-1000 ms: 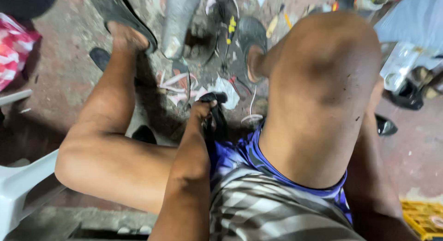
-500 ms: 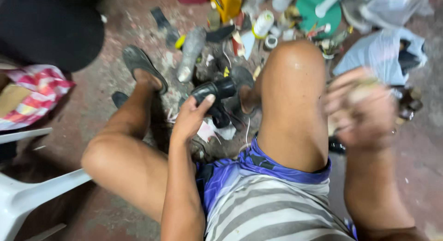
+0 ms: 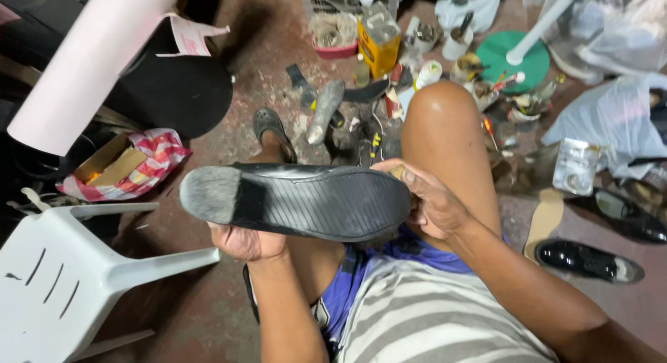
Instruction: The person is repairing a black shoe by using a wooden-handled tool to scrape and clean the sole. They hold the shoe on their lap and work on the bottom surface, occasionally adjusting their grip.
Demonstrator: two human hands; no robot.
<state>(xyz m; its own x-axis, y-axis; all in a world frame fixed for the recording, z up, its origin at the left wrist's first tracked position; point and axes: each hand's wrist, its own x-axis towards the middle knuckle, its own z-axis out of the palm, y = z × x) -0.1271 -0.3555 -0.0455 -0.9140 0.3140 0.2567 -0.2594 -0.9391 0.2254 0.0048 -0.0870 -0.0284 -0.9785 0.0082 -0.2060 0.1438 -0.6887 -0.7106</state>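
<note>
Shoe [image 3: 299, 200] sole-up across the lap, left hand [image 3: 246, 241] cupping beneath, right hand [image 3: 431, 207] gripping its toe.

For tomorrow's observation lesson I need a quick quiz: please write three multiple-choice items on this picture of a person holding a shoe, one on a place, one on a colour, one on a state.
1. Where is the white plastic chair?
A. on the person's left
B. on the person's right
C. behind the green stand

2. What colour is the sole of the held shoe?
A. red
B. black
C. yellow

3. How is the held shoe turned?
A. sole up towards the camera
B. sole flat on the floor
C. worn on a foot

Key: 1 A, the chair stands at the left edge beside the left hand. 2 B, the ribbed sole is black with a worn grey heel. 3 A, both hands, the right hand at the toe end, keep it above the lap with the tread showing.
</note>
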